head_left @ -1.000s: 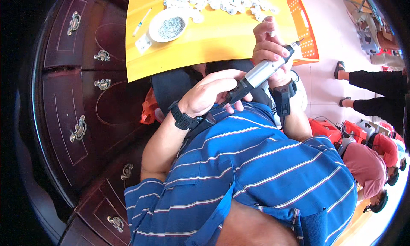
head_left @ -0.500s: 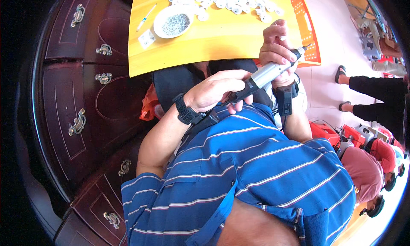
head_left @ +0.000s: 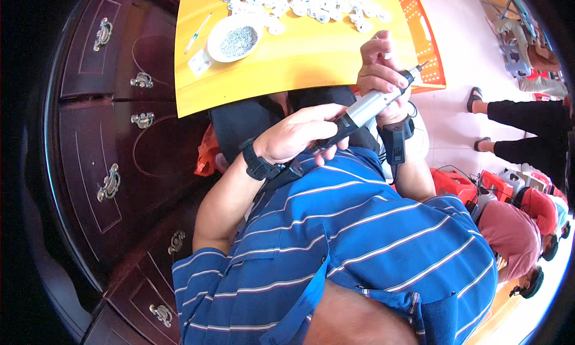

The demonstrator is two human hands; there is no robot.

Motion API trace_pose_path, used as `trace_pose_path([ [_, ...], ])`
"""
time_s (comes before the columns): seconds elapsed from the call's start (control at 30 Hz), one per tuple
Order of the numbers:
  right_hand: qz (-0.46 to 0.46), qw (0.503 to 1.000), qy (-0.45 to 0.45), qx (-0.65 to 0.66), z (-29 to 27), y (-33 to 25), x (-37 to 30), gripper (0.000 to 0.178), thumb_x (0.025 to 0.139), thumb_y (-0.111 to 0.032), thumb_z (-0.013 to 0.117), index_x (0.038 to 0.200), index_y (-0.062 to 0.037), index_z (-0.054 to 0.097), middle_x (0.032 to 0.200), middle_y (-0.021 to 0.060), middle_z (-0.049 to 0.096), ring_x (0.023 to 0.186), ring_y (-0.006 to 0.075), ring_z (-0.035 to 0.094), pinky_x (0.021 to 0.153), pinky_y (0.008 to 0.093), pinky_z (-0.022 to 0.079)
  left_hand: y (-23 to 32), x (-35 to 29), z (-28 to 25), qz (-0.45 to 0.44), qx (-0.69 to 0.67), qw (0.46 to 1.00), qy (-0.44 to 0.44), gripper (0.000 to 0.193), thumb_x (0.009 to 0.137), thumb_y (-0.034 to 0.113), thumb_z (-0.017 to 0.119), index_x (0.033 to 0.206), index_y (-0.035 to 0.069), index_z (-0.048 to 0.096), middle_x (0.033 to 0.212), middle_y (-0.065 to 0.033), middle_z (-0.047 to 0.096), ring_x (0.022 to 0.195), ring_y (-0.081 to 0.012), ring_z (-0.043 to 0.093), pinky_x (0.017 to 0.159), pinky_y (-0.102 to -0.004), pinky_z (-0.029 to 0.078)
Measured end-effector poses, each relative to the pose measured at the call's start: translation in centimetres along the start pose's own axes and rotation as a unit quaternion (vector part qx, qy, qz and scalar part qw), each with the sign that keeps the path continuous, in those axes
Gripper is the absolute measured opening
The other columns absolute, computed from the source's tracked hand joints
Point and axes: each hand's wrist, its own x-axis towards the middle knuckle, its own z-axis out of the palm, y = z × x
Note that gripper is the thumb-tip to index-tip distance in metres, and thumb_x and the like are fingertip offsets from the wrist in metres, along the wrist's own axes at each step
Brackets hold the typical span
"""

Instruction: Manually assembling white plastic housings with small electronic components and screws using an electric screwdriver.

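A silver and black electric screwdriver [head_left: 366, 108] is held slantwise above my lap, its thin bit pointing up and to the right. My left hand [head_left: 293, 132] is closed around the black rear end. Near the front collar, my right hand [head_left: 380, 75] wraps its fingers about the tool, with the index finger curled above. Whether a small part sits in those fingertips I cannot tell. Beyond my hands, on the yellow table [head_left: 287, 69], stands a white bowl [head_left: 213, 45] of small grey metal pieces [head_left: 238, 42], probably screws. Many small white round parts [head_left: 321, 14] lie scattered behind it.
A pen-like stick [head_left: 198, 32] and a small clear packet [head_left: 199, 62] lie left of the bowl. An orange plastic crate [head_left: 432, 51] adjoins the table's right side. Dark wooden drawers [head_left: 90, 129] line the left. Several people and red stools [head_left: 455, 184] are at right.
The view has shifted slightly, so the table and bowl sit a little further left and lower. Both hands keep their hold on the screwdriver, with hardly any movement.
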Motion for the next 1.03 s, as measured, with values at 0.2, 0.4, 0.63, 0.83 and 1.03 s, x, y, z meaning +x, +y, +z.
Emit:
trace_pose_path([
  [0.2, 0.009, 1.000, 0.013, -0.002, 0.0, 0.1, -0.3, 0.029, 0.106, -0.015, 0.041, 0.132, -0.0049, 0.048, 0.109, 0.0044, 0.057, 0.054, 0.0087, 0.057, 0.052, 0.0281, 0.046, -0.9, 0.1, 0.0, 0.013, -0.010, 1.000, -0.001, 0.051, 0.101, 0.025, 0.048, 0.143, -0.002, 0.039, 0.101, -0.0087, 0.062, 0.078, -0.0102, 0.062, 0.062, -0.0232, 0.053],
  [0.4, -0.011, 0.998, 0.055, -0.011, 0.3, 0.8, -0.2, 0.028, 0.106, -0.015, 0.043, 0.132, -0.0072, 0.049, 0.111, 0.0037, 0.056, 0.055, 0.0077, 0.051, 0.054, 0.0270, 0.047, -0.5, 0.1, 0.0, 0.002, 0.003, 1.000, 0.001, 0.049, 0.101, 0.023, 0.046, 0.143, -0.002, 0.039, 0.102, -0.0098, 0.063, 0.079, -0.0115, 0.062, 0.067, -0.0247, 0.054],
  [0.63, -0.113, 0.944, 0.262, -0.165, 0.4, 1.2, 0.8, 0.029, 0.100, -0.018, 0.057, 0.126, -0.0068, 0.054, 0.107, 0.0063, 0.064, 0.063, 0.0099, 0.057, 0.058, 0.0289, 0.054, 0.0, 1.2, 2.7, 0.168, 0.596, 0.716, 0.322, 0.080, 0.077, 0.022, 0.079, 0.144, 0.003, 0.039, 0.116, -0.0236, 0.064, 0.104, -0.0374, 0.065, 0.088, -0.0431, 0.053],
  [0.83, -0.166, 0.909, 0.303, -0.232, -0.2, 3.2, 1.5, 0.031, 0.096, -0.013, 0.061, 0.125, -0.0056, 0.055, 0.102, 0.0085, 0.067, 0.071, 0.0136, 0.061, 0.063, 0.0287, 0.054, -1.4, 2.9, 2.2, 0.175, 0.611, 0.679, 0.367, 0.076, 0.078, 0.022, 0.078, 0.141, 0.001, 0.039, 0.115, -0.0278, 0.063, 0.102, -0.0423, 0.065, 0.086, -0.0467, 0.053],
  [1.03, -0.210, 0.828, 0.304, -0.421, -1.0, 2.8, 1.6, 0.040, 0.095, -0.019, 0.063, 0.131, -0.0058, 0.049, 0.117, 0.0122, 0.066, 0.098, 0.0204, 0.066, 0.087, 0.0320, 0.053, -0.9, 0.7, 1.0, 0.170, 0.398, 0.848, 0.307, 0.061, 0.083, 0.018, 0.074, 0.136, 0.002, 0.048, 0.109, -0.0164, 0.068, 0.095, -0.0322, 0.067, 0.084, -0.0361, 0.051],
])
